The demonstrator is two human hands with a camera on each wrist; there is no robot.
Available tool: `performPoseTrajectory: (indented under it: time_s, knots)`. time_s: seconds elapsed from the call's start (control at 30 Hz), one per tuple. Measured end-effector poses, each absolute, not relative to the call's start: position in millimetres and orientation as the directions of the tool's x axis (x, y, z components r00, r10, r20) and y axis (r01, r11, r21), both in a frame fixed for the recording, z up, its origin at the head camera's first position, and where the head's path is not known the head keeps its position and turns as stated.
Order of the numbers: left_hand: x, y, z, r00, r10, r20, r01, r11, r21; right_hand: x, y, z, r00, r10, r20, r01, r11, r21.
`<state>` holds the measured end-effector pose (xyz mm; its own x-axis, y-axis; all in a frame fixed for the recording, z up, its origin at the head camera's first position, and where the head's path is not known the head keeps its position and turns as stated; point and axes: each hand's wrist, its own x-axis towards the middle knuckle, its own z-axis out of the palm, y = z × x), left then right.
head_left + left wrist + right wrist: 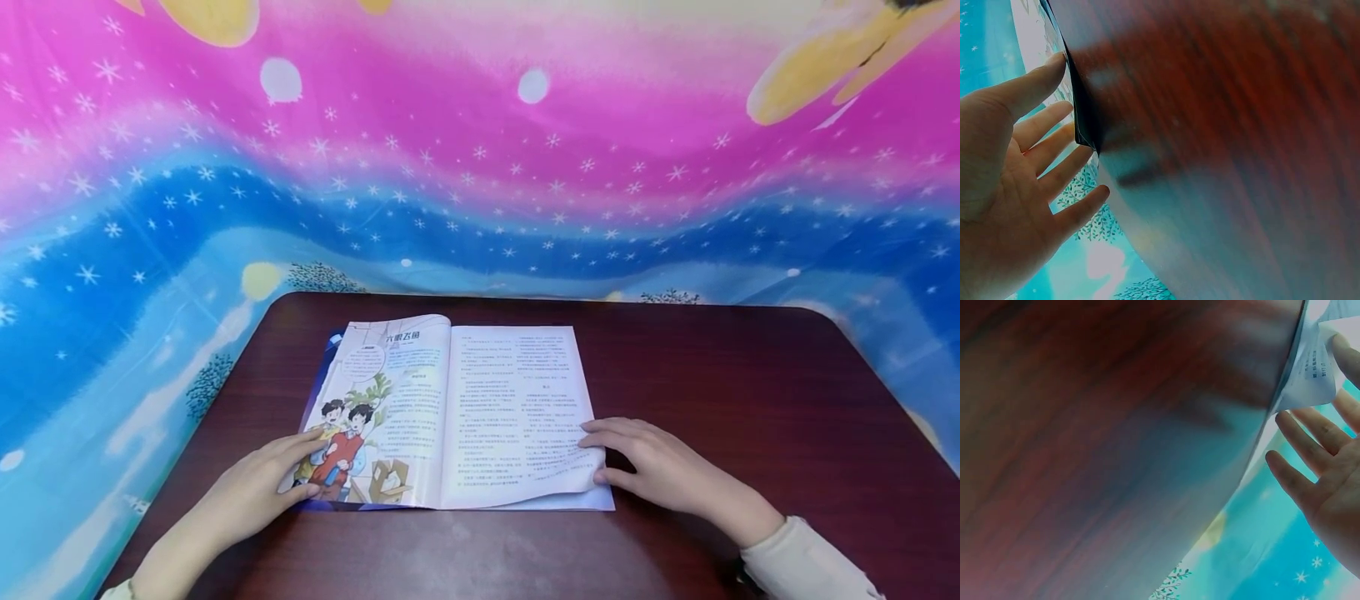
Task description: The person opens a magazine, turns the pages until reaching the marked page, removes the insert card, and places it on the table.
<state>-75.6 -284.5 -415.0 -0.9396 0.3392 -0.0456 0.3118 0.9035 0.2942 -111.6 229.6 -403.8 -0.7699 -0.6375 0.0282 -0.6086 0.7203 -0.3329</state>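
Observation:
An open magazine (517,392) lies on the table. Its left page carries a cartoon of two figures and printed text; the right page is filled with columns of text. At the lower left edge, my left hand (258,483) rests with fingers over the page and thumb by the edge. In the left wrist view its fingers look mostly straight. My right hand (652,462) pinches the outer edge of the right-hand page (1313,378) between thumb and fingers near the lower corner. That corner curls up, showing another page beneath.
The dark reddish-brown table (720,375) has rounded far corners. Behind it hangs a pink and blue cloth (465,167) printed with snowflakes, reaching down along the table's sides. A dark blue cover edge (324,358) shows beneath the left page.

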Motion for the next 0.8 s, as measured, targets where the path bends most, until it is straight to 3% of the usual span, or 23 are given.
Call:
performPoseTrajectory:
  time_s: [0.43,0.8]
  knots:
    - [-79,-285,-412,-0.941,0.337,-0.035,0.313,0.903,0.295,-120,219,-389,-0.795,-0.605,0.054,-0.579,0.728,-0.368]
    - [-84,-278,-406,-0.954,0.298,-0.028,0.277,0.913,0.298,-128,207,-382,-0.760,-0.601,0.248,-0.649,0.681,-0.339]
